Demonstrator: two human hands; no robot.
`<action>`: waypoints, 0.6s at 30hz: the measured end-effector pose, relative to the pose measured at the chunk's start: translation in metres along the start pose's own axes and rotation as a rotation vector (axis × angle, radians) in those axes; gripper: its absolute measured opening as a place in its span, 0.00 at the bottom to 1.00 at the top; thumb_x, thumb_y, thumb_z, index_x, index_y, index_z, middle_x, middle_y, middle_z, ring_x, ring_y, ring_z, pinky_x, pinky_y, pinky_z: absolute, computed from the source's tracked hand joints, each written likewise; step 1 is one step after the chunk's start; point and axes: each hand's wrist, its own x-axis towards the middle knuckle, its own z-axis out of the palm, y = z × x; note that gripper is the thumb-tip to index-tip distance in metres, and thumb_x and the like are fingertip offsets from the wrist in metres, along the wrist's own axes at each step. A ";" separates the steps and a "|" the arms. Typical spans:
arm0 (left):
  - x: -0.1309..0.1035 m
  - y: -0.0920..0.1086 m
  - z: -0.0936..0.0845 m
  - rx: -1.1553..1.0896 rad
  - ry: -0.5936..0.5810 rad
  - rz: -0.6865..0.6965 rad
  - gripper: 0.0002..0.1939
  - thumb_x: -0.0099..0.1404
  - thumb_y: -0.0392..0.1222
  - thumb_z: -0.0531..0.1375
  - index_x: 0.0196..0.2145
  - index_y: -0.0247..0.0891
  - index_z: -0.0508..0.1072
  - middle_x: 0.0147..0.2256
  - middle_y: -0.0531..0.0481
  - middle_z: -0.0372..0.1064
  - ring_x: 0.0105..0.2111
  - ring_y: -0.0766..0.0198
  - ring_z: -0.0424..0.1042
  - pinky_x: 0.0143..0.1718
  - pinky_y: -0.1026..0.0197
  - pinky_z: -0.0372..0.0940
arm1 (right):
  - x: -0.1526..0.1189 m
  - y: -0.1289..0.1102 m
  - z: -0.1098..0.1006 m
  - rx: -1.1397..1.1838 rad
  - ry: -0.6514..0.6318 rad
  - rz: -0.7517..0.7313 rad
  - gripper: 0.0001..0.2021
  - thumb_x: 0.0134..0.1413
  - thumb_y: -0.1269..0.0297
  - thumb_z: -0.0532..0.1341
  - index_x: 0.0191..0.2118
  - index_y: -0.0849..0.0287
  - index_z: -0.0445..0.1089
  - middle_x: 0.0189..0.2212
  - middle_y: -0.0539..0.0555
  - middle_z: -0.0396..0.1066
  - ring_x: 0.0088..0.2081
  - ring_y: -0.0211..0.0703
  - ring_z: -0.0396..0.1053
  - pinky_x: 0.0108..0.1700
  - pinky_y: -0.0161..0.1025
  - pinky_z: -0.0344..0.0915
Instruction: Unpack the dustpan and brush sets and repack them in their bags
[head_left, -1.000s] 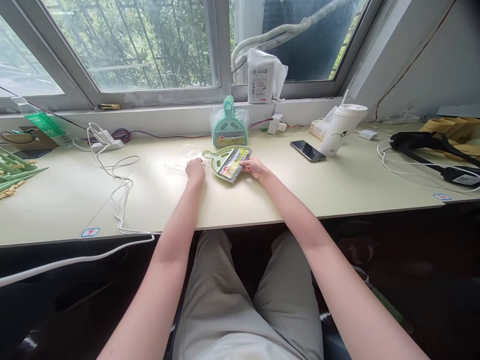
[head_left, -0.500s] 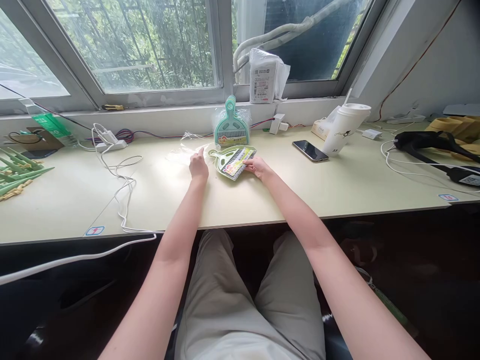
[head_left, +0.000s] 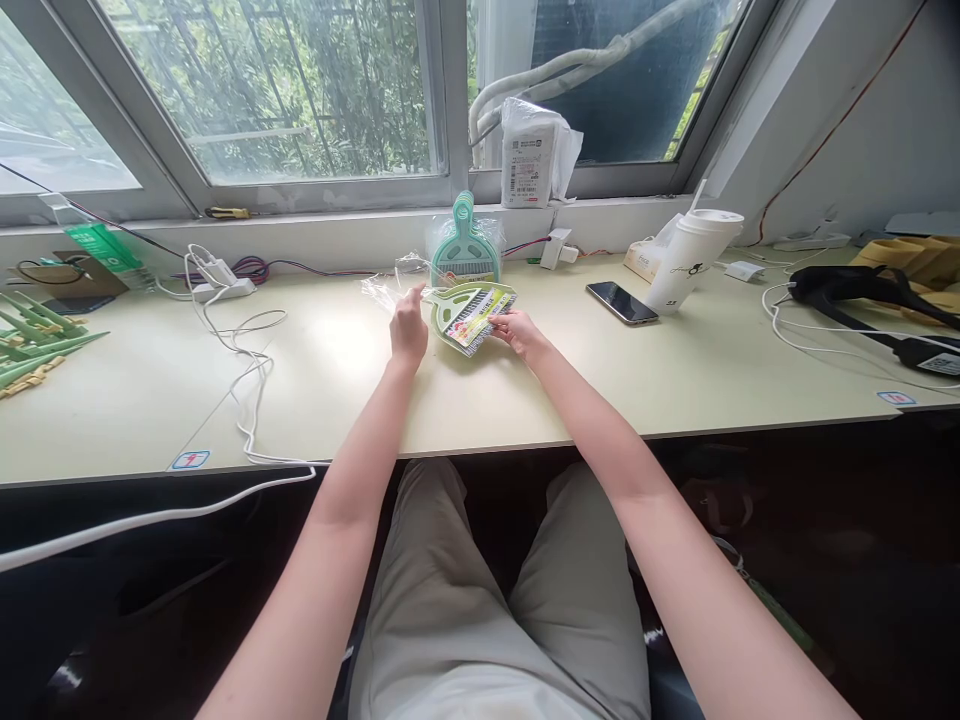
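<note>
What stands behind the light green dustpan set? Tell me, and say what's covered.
A wrapped teal dustpan set stands there, handle up, with dark bristles showing. The light green dustpan set covers its bottom edge, so I can't see how that meets the table.

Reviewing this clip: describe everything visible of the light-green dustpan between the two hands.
The light-green dustpan looks like plastic, with a rounded body, cut-out openings and a short handle pointing left. A brush with dark bristles and a colourful printed label lie across it. It sits face up over the desk, before a mint-green set. The right hand grips its right side; whether the left hand touches the handle is unclear.
</note>
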 end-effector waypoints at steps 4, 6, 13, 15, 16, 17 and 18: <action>-0.002 0.001 0.002 0.009 -0.032 0.072 0.32 0.63 0.26 0.49 0.62 0.47 0.62 0.52 0.44 0.71 0.55 0.51 0.67 0.56 0.45 0.63 | 0.004 0.000 -0.004 0.026 0.052 -0.008 0.09 0.53 0.86 0.59 0.33 0.66 0.70 0.27 0.53 0.77 0.29 0.37 0.76 0.35 0.33 0.77; -0.003 0.000 0.003 0.006 -0.069 0.115 0.33 0.63 0.26 0.49 0.64 0.47 0.59 0.53 0.42 0.70 0.55 0.51 0.66 0.56 0.44 0.64 | 0.005 0.000 -0.006 0.017 0.030 0.001 0.09 0.53 0.86 0.59 0.33 0.66 0.70 0.28 0.54 0.77 0.30 0.38 0.77 0.36 0.34 0.78; 0.001 -0.005 0.009 -0.016 -0.157 0.232 0.32 0.64 0.27 0.49 0.65 0.41 0.56 0.52 0.38 0.69 0.55 0.52 0.67 0.56 0.46 0.63 | 0.001 0.002 -0.005 -0.027 -0.123 -0.005 0.08 0.53 0.84 0.61 0.35 0.65 0.70 0.30 0.55 0.78 0.32 0.39 0.77 0.36 0.33 0.77; 0.002 -0.005 0.009 -0.029 -0.137 0.232 0.31 0.64 0.27 0.49 0.64 0.42 0.57 0.51 0.39 0.70 0.53 0.54 0.69 0.56 0.47 0.63 | 0.000 0.002 -0.003 -0.010 -0.111 -0.019 0.08 0.53 0.84 0.60 0.34 0.65 0.70 0.30 0.55 0.78 0.32 0.38 0.77 0.37 0.34 0.77; 0.002 -0.004 0.009 -0.032 -0.120 0.232 0.31 0.64 0.27 0.49 0.63 0.43 0.57 0.50 0.40 0.71 0.53 0.55 0.69 0.57 0.46 0.63 | 0.000 0.002 -0.003 0.006 -0.095 -0.028 0.09 0.53 0.84 0.60 0.34 0.64 0.70 0.30 0.55 0.78 0.32 0.38 0.77 0.37 0.34 0.78; 0.001 -0.002 0.009 -0.031 -0.099 0.232 0.31 0.64 0.27 0.48 0.63 0.44 0.58 0.49 0.42 0.72 0.52 0.56 0.70 0.59 0.45 0.61 | 0.000 0.002 -0.003 0.023 -0.072 -0.036 0.09 0.53 0.84 0.60 0.34 0.64 0.69 0.30 0.54 0.78 0.32 0.38 0.77 0.38 0.34 0.78; 0.001 -0.001 0.009 -0.027 -0.072 0.231 0.30 0.64 0.26 0.48 0.62 0.45 0.58 0.48 0.43 0.73 0.52 0.57 0.70 0.62 0.44 0.57 | 0.001 0.001 -0.003 0.041 -0.042 -0.042 0.09 0.53 0.85 0.59 0.34 0.64 0.69 0.29 0.54 0.77 0.32 0.38 0.77 0.38 0.34 0.78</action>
